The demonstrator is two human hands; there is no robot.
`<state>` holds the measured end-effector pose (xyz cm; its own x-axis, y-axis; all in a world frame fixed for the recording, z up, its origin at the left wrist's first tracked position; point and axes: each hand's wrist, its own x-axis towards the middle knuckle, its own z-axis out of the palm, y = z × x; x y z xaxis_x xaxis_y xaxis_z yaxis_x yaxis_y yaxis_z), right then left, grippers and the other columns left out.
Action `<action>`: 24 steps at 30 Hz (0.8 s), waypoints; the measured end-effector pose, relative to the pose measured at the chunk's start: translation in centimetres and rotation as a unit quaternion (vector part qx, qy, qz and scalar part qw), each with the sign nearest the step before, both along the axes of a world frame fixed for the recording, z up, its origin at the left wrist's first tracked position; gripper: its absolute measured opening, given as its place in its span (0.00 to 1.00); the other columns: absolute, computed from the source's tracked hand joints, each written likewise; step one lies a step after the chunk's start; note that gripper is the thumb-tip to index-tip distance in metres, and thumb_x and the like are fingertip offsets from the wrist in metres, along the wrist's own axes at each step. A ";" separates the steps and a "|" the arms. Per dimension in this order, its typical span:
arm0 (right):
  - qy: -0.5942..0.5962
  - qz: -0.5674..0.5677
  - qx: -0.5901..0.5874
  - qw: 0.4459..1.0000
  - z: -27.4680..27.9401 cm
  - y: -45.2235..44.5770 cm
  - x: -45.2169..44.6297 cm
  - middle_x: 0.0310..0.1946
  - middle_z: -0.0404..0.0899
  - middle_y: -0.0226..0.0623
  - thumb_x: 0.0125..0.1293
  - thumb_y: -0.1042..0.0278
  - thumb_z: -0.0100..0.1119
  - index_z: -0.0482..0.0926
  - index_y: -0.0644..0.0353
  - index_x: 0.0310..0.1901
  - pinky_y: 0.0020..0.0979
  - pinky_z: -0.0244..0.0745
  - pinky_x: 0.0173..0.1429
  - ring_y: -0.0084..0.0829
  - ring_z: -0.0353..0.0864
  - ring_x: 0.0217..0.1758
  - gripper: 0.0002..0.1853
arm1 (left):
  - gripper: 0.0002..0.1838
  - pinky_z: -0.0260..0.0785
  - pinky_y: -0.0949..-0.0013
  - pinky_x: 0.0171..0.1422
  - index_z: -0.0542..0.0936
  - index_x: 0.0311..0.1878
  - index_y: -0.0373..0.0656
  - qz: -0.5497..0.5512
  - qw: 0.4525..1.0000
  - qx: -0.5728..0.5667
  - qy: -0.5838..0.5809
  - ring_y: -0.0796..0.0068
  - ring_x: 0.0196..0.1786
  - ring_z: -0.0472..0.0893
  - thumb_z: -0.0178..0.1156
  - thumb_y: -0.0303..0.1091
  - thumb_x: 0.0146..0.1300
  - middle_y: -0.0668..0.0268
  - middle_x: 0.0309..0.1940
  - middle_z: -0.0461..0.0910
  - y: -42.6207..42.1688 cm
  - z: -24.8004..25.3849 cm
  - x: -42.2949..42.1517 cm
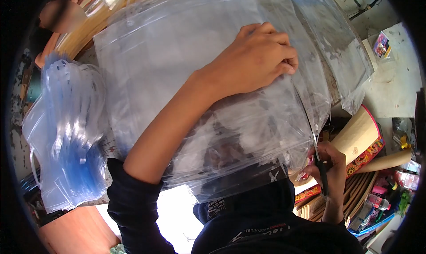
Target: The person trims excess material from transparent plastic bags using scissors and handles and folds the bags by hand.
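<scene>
Clear plastic sheets [155, 63] lie layered in front of me, their near edge hanging toward my body. My left hand [266, 54] rests on them with curled fingers, the fingertips pinching the sheet near its right side. At the lower right, my right hand [330, 161] is closed round the black handles of the scissors [317, 152]. The long blades point up and away along the right edge of the sheets, just below my left fingertips. Whether the blades are apart is hard to tell.
A bundle of clear, bluish plastic strips [73, 129] lies at the left. Another person's head and arm [51, 43] show at the upper left. Rolled material [359, 134] and a basket of colourful items [377, 209] stand at the right.
</scene>
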<state>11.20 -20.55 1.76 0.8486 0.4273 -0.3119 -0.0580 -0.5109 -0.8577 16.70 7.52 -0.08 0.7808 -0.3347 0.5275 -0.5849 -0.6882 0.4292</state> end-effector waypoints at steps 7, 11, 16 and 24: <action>0.027 -0.011 0.019 0.999 -0.3 0.1 -0.1 0.30 0.77 0.31 0.42 0.63 0.75 0.73 0.63 0.42 0.17 0.65 0.27 0.15 0.74 0.25 0.26 | 0.07 0.57 0.64 0.56 0.78 0.33 0.46 0.001 0.999 -0.036 0.000 0.69 0.40 0.69 0.55 0.37 0.59 0.71 0.30 0.76 0.0 -0.5 0.5; 0.065 -0.003 0.071 0.995 -0.4 -0.3 0.1 0.29 0.77 0.32 0.45 0.63 0.73 0.73 0.63 0.40 0.16 0.65 0.27 0.16 0.75 0.26 0.23 | 0.06 0.58 0.64 0.54 0.77 0.32 0.46 0.000 0.999 -0.046 -0.010 0.68 0.39 0.70 0.55 0.37 0.58 0.69 0.28 0.76 -0.1 -0.5 0.6; 0.068 -0.037 0.020 0.997 0.6 -0.3 1.3 0.28 0.78 0.33 0.48 0.68 0.69 0.72 0.63 0.42 0.18 0.67 0.31 0.17 0.76 0.29 0.20 | 0.03 0.57 0.62 0.57 0.78 0.32 0.46 -0.019 0.998 -0.062 0.007 0.68 0.42 0.72 0.56 0.32 0.56 0.70 0.30 0.75 -0.1 -0.1 0.3; -0.139 -0.036 0.041 0.989 2.5 1.6 4.1 0.31 0.78 0.35 0.52 0.77 0.63 0.68 0.65 0.51 0.20 0.71 0.36 0.21 0.77 0.34 0.23 | 0.05 0.54 0.60 0.61 0.79 0.32 0.48 -0.037 0.999 0.022 0.033 0.70 0.45 0.72 0.59 0.31 0.50 0.72 0.33 0.74 0.0 1.3 -1.0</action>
